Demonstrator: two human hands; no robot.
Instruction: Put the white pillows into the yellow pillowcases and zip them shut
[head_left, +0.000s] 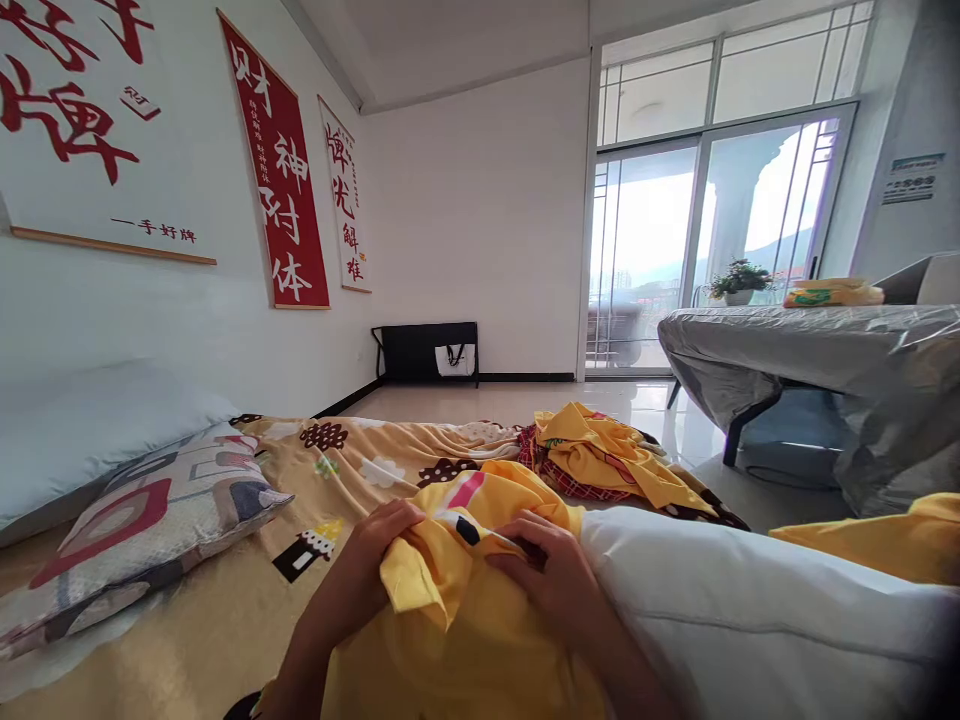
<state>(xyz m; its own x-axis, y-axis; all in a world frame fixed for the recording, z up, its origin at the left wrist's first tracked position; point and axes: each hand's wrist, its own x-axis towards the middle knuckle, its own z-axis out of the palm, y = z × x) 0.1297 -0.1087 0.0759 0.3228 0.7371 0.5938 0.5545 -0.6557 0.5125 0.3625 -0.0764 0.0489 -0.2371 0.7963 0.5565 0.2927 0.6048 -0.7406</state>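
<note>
My left hand [367, 570] is closed around a bunched edge of a yellow patterned pillowcase [457, 620] that lies in front of me on the bed. My right hand [547, 570] pinches the same yellow cloth close by, a little to the right. A white pillow [750, 610] lies right beside my right hand, and the yellow cloth covers part of its left end. The bed has a tan sheet with cartoon prints [352, 470].
A patterned pillow [142, 520] and a white pillow [82, 430] lie at the left by the wall. A heap of yellow and red plaid cloth [600, 455] sits further up the bed. At the right stands a table under grey plastic [810, 360]. Glass doors [705, 230] are at the back.
</note>
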